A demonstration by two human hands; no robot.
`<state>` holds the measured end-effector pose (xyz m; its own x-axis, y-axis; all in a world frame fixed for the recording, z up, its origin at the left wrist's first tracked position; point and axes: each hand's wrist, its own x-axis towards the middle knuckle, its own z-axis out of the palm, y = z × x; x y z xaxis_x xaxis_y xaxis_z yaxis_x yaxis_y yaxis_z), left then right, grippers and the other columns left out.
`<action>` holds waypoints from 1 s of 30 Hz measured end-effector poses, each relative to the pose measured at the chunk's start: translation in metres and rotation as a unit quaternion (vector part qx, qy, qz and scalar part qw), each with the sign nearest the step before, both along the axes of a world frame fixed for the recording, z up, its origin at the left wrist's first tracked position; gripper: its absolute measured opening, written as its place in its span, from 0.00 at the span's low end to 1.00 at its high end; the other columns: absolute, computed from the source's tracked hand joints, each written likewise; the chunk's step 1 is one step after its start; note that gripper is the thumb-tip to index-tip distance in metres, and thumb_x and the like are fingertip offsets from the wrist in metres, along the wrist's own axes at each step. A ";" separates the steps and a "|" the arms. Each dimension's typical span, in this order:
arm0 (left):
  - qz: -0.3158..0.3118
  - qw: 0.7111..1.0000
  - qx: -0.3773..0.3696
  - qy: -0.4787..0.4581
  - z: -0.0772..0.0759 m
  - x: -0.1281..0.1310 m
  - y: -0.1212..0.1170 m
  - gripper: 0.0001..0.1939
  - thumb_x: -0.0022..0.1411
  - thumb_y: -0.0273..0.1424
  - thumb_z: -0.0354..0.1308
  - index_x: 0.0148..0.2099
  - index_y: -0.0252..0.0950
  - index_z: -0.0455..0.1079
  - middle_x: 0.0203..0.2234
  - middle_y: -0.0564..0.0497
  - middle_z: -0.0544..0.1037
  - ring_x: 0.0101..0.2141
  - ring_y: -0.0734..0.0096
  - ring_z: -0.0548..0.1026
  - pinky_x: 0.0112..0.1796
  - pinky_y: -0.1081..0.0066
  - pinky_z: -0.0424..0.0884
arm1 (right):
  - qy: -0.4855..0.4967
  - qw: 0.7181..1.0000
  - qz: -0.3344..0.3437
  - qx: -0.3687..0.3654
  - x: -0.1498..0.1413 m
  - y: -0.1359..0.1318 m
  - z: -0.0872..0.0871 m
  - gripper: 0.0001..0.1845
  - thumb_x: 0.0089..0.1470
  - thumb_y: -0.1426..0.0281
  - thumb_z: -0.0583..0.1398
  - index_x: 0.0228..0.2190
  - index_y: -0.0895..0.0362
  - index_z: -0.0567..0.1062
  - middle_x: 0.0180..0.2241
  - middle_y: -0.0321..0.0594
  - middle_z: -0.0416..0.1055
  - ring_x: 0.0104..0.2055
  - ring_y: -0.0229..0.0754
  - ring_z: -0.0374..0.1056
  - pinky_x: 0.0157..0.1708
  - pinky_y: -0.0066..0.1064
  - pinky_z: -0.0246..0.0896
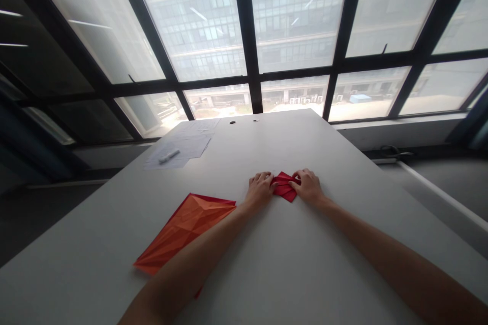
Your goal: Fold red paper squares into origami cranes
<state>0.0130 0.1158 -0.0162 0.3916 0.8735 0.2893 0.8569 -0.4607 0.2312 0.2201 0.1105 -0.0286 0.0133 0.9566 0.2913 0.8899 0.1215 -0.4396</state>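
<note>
A small piece of folded red paper (284, 186) lies on the white table between my two hands. My left hand (261, 186) grips its left edge, with the thumb on top of the paper. At the paper's right side, my right hand (308, 186) pinches the edge between thumb and fingers. Creases cross the red paper, and its lower corner points toward me. Under and beside my left forearm rests a larger creased orange sheet (186, 228) with red paper showing along its edge; the forearm hides part of it.
The white table (305, 254) reaches forward to large windows. Several printed sheets (194, 146) lie at its far left, with a white marker-like stick (169, 156) on them. A dark round hole (232, 122) is near the far edge. A dark cable (394, 151) lies beyond the right side.
</note>
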 end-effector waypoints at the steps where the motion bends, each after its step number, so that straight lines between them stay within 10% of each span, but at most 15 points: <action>1: -0.001 1.000 0.000 -0.003 0.000 0.000 0.000 0.18 0.71 0.40 0.48 0.58 0.44 0.68 0.57 0.48 0.70 0.57 0.58 0.64 0.55 0.58 0.61 | 0.007 1.000 0.001 0.001 0.000 0.000 0.000 0.11 0.57 0.63 0.61 0.39 0.54 0.75 0.41 0.44 0.71 0.47 0.48 0.66 0.47 0.36 0.57; 18: -0.026 0.993 0.009 -0.113 0.010 0.000 -0.002 0.14 0.62 0.29 0.60 0.51 0.42 0.70 0.40 0.52 0.81 0.44 0.63 0.76 0.52 0.62 0.64 | 0.065 0.997 0.039 0.029 0.001 0.001 -0.003 0.21 0.55 0.69 0.60 0.51 0.53 0.71 0.44 0.41 0.73 0.48 0.45 0.67 0.48 0.36 0.56; 30: -0.047 0.986 0.011 -0.157 0.011 -0.002 -0.001 0.14 0.64 0.25 0.55 0.49 0.42 0.75 0.43 0.51 0.78 0.42 0.66 0.76 0.46 0.69 0.70 | 0.037 0.997 0.058 0.018 0.000 -0.001 0.000 0.10 0.57 0.68 0.60 0.41 0.52 0.77 0.45 0.41 0.72 0.50 0.46 0.64 0.50 0.36 0.54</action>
